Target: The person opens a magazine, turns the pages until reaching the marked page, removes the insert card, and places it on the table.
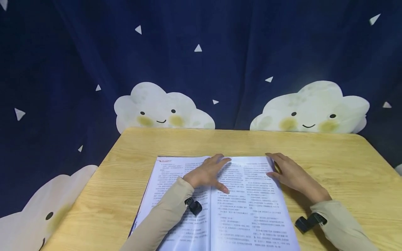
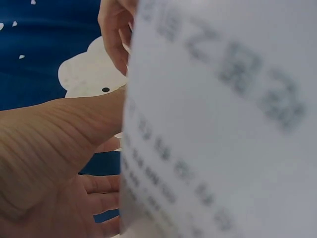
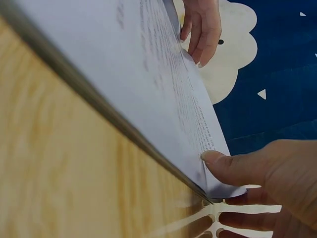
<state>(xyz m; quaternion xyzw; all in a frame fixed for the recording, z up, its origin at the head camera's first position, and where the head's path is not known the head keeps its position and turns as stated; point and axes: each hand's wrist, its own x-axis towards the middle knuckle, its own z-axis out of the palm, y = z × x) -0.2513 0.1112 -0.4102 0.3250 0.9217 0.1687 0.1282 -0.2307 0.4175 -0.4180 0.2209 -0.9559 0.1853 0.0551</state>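
Observation:
An open book [image 1: 251, 216] of printed text lies flat on the wooden table. Over its centre fold, near the top, my left hand [image 1: 207, 172] is spread, with the thumb stretched toward the right-hand page. At the book's upper right corner is my right hand [image 1: 293, 176]. In the right wrist view its thumb [image 3: 225, 166] presses on the page [image 3: 163, 99] while the forefinger sits at the edge, pinching the slightly curled corner between them. Close up in the left wrist view, a blurred page [image 2: 213, 139] hides the ends of the left fingers.
The wooden table [image 1: 110, 195] extends on both sides of the book and behind it. A dark blue curtain [image 1: 232, 62] with smiling clouds and white triangles hangs behind the table. Small black cameras are strapped to both beige-sleeved wrists.

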